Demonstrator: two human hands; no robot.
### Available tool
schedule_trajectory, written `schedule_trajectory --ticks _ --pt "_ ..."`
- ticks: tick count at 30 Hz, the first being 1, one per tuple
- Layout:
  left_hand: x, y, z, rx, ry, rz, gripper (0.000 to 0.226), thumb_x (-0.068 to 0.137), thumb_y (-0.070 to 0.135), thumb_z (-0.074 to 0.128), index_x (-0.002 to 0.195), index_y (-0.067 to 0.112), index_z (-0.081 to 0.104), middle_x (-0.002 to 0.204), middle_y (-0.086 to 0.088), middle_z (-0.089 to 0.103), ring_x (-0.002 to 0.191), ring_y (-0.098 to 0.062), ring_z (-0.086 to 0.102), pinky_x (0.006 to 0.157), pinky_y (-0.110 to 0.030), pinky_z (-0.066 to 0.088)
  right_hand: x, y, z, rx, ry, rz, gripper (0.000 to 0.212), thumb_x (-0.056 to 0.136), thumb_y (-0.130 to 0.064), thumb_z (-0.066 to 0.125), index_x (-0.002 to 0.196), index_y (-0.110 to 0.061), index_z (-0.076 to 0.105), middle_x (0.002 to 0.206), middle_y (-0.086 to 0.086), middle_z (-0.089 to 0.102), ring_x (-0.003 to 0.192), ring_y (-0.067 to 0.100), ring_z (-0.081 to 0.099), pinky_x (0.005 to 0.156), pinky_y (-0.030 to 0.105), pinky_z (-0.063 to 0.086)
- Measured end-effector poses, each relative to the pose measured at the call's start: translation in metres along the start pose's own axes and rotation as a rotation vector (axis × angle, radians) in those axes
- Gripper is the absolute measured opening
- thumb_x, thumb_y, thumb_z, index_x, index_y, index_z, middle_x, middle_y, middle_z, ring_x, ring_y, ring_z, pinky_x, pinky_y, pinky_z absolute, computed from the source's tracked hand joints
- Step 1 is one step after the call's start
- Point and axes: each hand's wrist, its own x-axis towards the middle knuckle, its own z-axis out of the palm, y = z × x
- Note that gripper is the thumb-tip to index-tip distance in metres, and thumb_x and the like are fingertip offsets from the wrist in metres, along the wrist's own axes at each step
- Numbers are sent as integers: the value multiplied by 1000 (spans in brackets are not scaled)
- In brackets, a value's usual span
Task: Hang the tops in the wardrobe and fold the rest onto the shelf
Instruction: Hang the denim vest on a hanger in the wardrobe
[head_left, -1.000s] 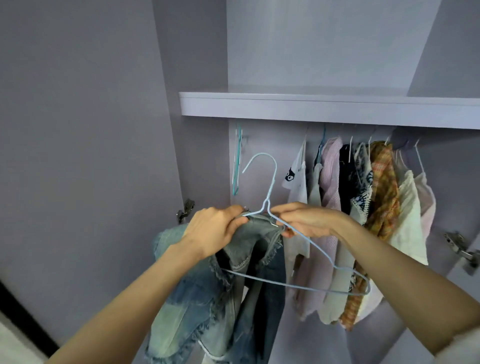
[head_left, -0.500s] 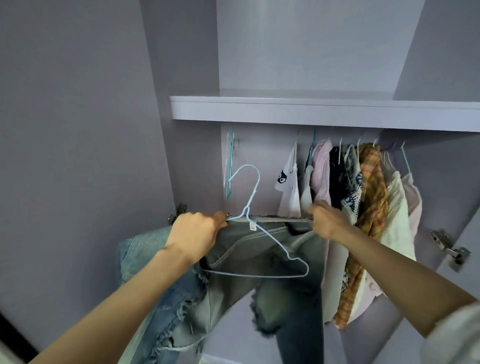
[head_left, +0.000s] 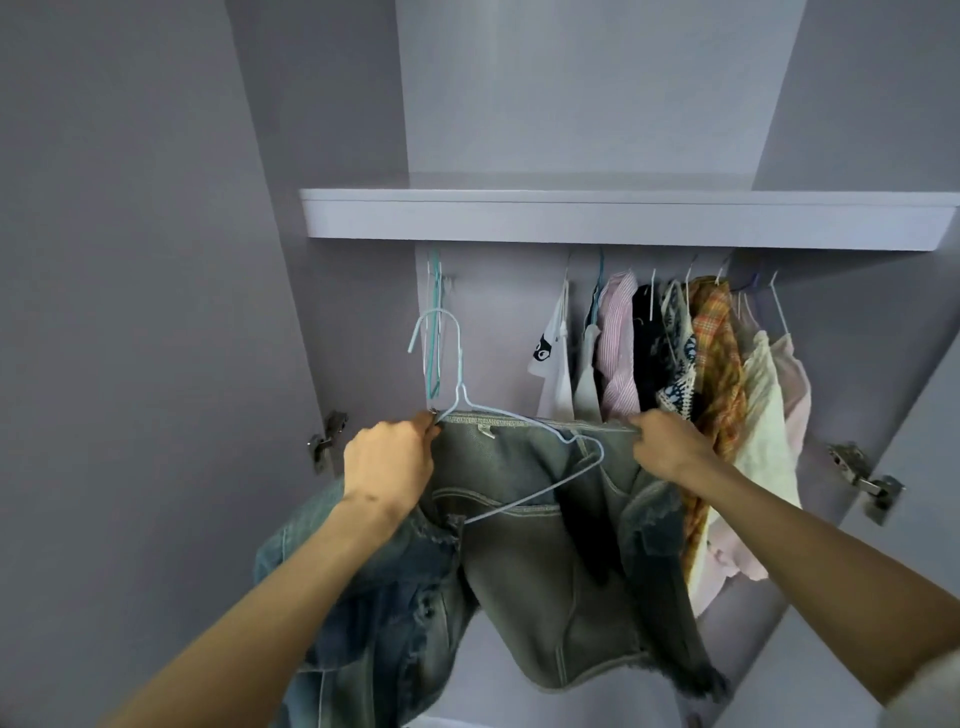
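The left hand (head_left: 387, 465) pinches the left end of a denim jacket's (head_left: 524, 551) collar edge, together with the shoulder of a pale blue wire hanger (head_left: 460, 387) whose hook stands upright above it. The right hand (head_left: 667, 444) grips the right end of the same edge, so the collar is stretched taut between the two hands in front of the open wardrobe. The rest of the jacket hangs down below, one frayed sleeve drooping at lower left. Behind the right hand, a row of hung tops (head_left: 675, 358) crowds the right part of the rail. Spare hangers (head_left: 434, 332) hang at the rail's left end, under the shelf (head_left: 571, 221).
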Motion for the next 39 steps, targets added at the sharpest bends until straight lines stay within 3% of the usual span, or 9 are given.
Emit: schedule_trajectory --ticks 2,8,12,14,19,23,28,33,39 --pt "0 10 4 106 -43 67 24 99 26 40 118 24 56 94 -7 70 86 -35 65 60 -30 34 -4 -5 -6 63 113 -11 28 91 -7 42 94 -14 69 93 17 66 95 37 60 77 40 51" --pt "10 13 11 134 -103 59 25 96 18 43 118 21 56 94 -8 69 87 -35 65 61 -31 35 -15 -11 -44 223 317 4 27 92 -11 43 94 -13 70 83 7 62 83 32 61 66 30 43" --pt "20 5 10 -160 37 -92 26 100 30 40 114 16 58 93 -18 69 86 -43 62 62 -35 33 -41 -22 -26 372 -742 -96 22 97 -29 49 101 -13 63 86 -1 67 70 18 67 66 30 55" --pt "17 7 10 -236 80 -29 26 99 31 42 112 16 59 92 -17 69 86 -43 62 63 -36 36 -48 -25 -6 321 -915 -85 35 96 -38 49 115 -11 61 101 1 70 76 15 69 76 30 56" --pt "8 -6 5 -364 141 102 21 96 29 51 98 13 64 85 -12 69 80 -40 63 63 -37 42 -28 -14 -5 22 63 -227 17 92 -19 51 110 -20 53 112 -1 54 109 21 53 77 28 39" --pt "10 -18 -2 -482 165 97 17 94 25 57 87 11 63 73 -11 65 71 -41 58 59 -34 41 -18 -19 4 -85 10 -431 53 95 -32 52 142 -17 33 140 1 38 128 21 37 99 35 33" --pt "20 -24 -10 -493 89 90 22 96 34 50 98 17 64 86 -8 68 84 -39 59 67 -36 44 -15 -38 15 51 254 -471 23 99 -24 43 101 -3 52 92 12 60 82 33 58 61 36 34" --pt "25 -28 -18 -395 -63 81 35 98 41 41 118 20 61 103 -11 70 101 -40 59 85 -43 47 -26 -43 6 -70 609 -613 11 79 -2 71 78 -2 60 63 8 60 44 28 58 39 23 31" --pt "27 -19 -17 -473 -158 40 43 98 38 44 136 19 50 128 -11 61 122 -35 51 101 -38 40 -23 -39 -7 -178 777 -614 15 69 1 79 76 -4 66 60 5 59 46 24 57 35 25 40"
